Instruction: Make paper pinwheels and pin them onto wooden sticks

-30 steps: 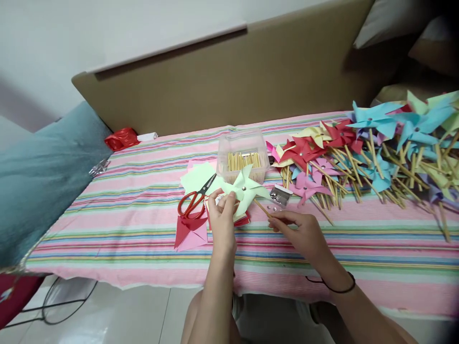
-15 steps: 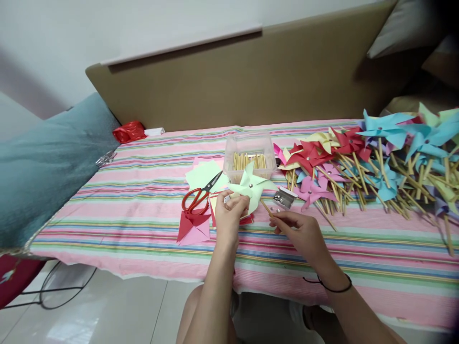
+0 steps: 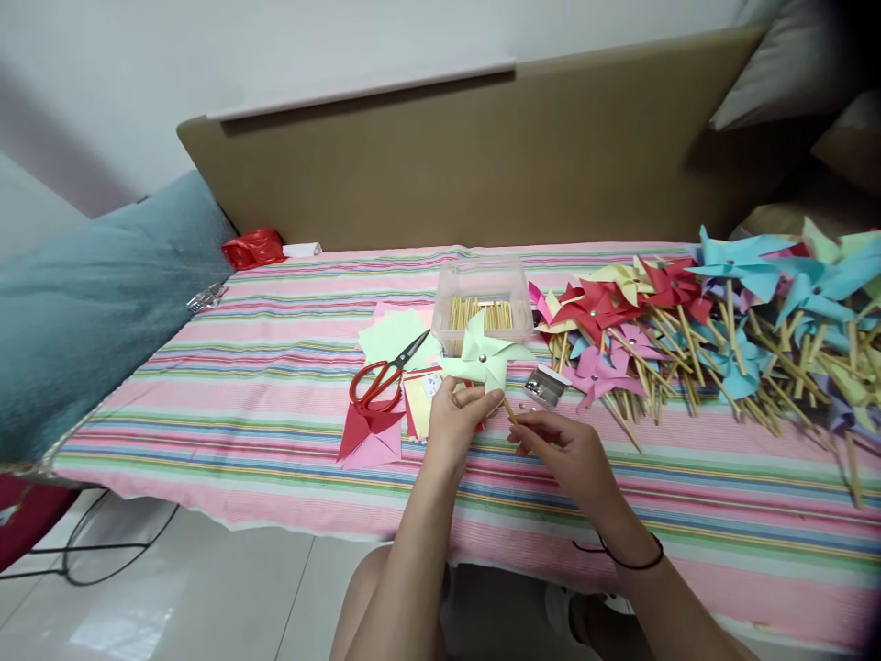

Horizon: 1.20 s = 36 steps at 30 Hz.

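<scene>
A pale green paper pinwheel (image 3: 487, 358) with a silver pin at its centre is held up in front of me. My left hand (image 3: 462, 413) has its fingers closed at the lower blade, close to the stick. Thumb and fingers of my right hand (image 3: 551, 441) pinch the thin wooden stick (image 3: 510, 413) below the pinwheel. Just beyond my right hand lies a small open box of metal pins (image 3: 546, 386), with a few loose ones beside it. Behind the pinwheel is a clear plastic box (image 3: 447, 285) with many short sticks (image 3: 474, 314) in it.
Red-handled scissors (image 3: 385, 376) lie across green paper sheets (image 3: 389, 338), left of my hands. Nearer me is a cut red sheet (image 3: 358, 431) on pink paper. Finished pinwheels (image 3: 598, 312) in many colours pile up on the right. A red plastic bag (image 3: 253, 249) sits at the back left.
My left hand has slid right along the pinwheel toward the stick, its fingers now at the lower blade. My right hand has moved slightly left. The view has shifted a little.
</scene>
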{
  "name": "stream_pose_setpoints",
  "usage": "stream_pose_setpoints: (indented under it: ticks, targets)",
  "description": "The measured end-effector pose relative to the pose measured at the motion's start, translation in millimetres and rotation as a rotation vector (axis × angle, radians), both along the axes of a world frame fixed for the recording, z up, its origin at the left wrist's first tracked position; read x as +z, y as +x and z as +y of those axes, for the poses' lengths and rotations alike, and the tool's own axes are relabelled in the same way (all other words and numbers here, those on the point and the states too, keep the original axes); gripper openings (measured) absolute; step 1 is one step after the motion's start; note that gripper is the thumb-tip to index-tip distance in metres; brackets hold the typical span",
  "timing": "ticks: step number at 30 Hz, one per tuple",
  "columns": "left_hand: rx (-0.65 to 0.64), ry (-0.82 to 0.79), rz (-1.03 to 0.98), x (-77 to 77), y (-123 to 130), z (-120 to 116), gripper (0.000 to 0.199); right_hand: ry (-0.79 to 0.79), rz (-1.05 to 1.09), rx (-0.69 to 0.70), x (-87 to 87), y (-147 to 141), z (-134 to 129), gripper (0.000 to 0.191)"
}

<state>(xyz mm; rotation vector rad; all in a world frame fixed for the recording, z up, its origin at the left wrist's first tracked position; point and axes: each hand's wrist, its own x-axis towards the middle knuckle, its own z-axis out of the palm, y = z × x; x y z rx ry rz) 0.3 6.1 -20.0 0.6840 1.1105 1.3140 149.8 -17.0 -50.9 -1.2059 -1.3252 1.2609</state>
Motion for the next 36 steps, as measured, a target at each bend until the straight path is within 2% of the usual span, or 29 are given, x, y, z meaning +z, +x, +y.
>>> stream_pose_setpoints:
  ticks: [9, 16, 21, 28, 32, 36]
  targets:
    - [0.155, -0.007, 0.030, -3.4, -4, 4, 0.050, -0.067, -0.054, 0.062, 1.1, 1, 0, 0.031]
    - [0.170, -0.007, -0.028, 3.3, 0, 2, 0.034, -0.024, -0.125, 0.085, 2.1, 2, 1, 0.032]
    - [0.185, -0.036, -0.007, 2.6, -2, 2, 0.033, -0.017, -0.123, 0.066, 1.0, 2, 1, 0.032]
    - [0.136, -0.094, 0.007, 4.7, -6, 0, 0.032, -0.009, -0.087, 0.041, 0.4, 1, 2, 0.035]
    - [-0.009, -0.120, 0.014, -1.1, 1, -3, 0.029, 0.022, -0.074, -0.022, 0.6, 0, 4, 0.038]
    - [-0.111, -0.041, 0.039, -5.3, 12, -4, 0.031, 0.046, -0.065, -0.052, 0.8, -3, 5, 0.041]
